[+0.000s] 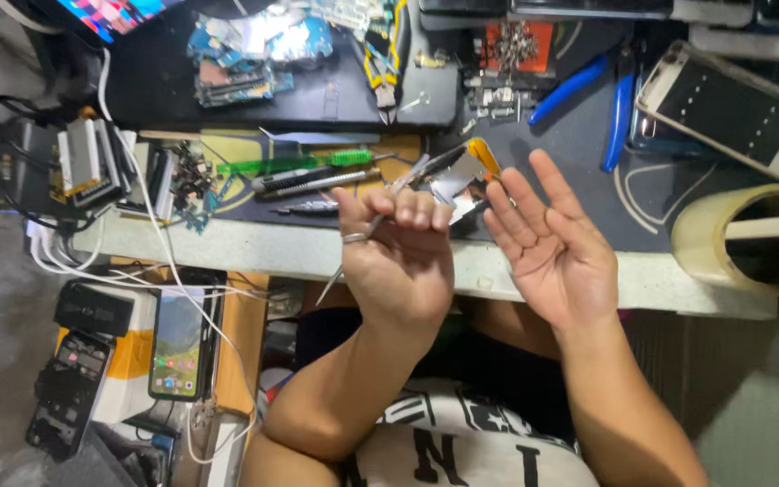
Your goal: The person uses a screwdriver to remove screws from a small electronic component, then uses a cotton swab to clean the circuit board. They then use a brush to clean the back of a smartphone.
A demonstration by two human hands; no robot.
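Observation:
My left hand (398,257) is curled into a fist around thin metal tweezers (380,221), whose shaft runs from near my wrist up toward the bench. A ring sits on one finger. My right hand (556,243) is raised beside it, palm up, fingers spread, holding nothing. Just beyond both hands, on the dark work mat (579,144), lies a small shiny metal part (457,176) with an orange tab.
A green-handled screwdriver (304,162) and grey tools lie left on the mat. Blue pliers (619,108), a phone frame (732,108) and a tape roll (737,234) are at right. Circuit boards (250,54) sit at the back. Phones (178,338) and cables are on a low shelf left.

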